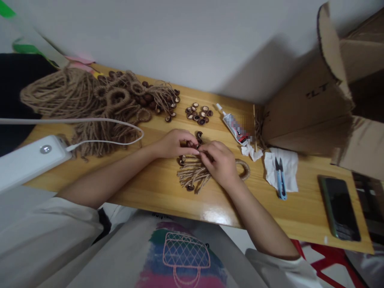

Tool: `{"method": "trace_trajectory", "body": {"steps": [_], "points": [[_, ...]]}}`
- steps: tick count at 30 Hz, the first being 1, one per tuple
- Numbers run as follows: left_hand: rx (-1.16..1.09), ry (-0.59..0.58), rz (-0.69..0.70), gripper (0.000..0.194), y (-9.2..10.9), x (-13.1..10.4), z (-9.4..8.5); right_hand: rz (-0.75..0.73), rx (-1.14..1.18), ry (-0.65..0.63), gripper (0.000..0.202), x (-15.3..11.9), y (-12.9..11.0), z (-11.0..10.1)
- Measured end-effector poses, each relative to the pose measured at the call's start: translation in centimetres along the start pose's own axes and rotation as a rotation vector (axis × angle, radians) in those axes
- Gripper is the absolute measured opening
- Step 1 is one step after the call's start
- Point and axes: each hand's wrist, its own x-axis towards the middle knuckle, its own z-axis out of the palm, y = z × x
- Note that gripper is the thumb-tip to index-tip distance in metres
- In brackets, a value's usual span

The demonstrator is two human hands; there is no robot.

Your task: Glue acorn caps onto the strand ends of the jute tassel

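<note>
A jute tassel point(192, 173) lies on the table, its loose strands fanned to the left and a wrapped ring point(245, 170) at its right end. Brown nutshell halves sit at some strand ends, one of them a shell half point(190, 187) at the lower edge. Above the strands, my left hand point(174, 145) pinches a brown nutshell between thumb and fingers. My right hand point(220, 162) meets it there, fingertips pressed together at the same shell and wrist over the tassel. What the right fingertips grip is hidden. Another shell point(199, 135) lies just beyond the fingers.
Loose shell halves point(201, 116) lie behind the hands, beside a glue tube point(235, 127). Jute cord and tassels point(66, 94) are heaped at left, near a white power bank point(36, 160) with a cable. At right are thread snips point(281, 180) on tissue, a phone point(340, 208) and a cardboard box point(309, 108).
</note>
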Motion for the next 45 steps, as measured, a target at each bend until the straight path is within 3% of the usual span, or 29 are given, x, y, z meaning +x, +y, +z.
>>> {"method": "trace_trajectory", "body": {"steps": [13,45], "points": [[0.034,-0.008,0.038,0.026,-0.08,0.04,-0.01,-0.016,-0.018,-0.005,0.011,0.03,0.10,-0.01],[0.088,0.006,-0.025,0.022,-0.33,-0.06,0.17,-0.008,0.027,-0.005,0.012,0.10,0.35,-0.12]]}}
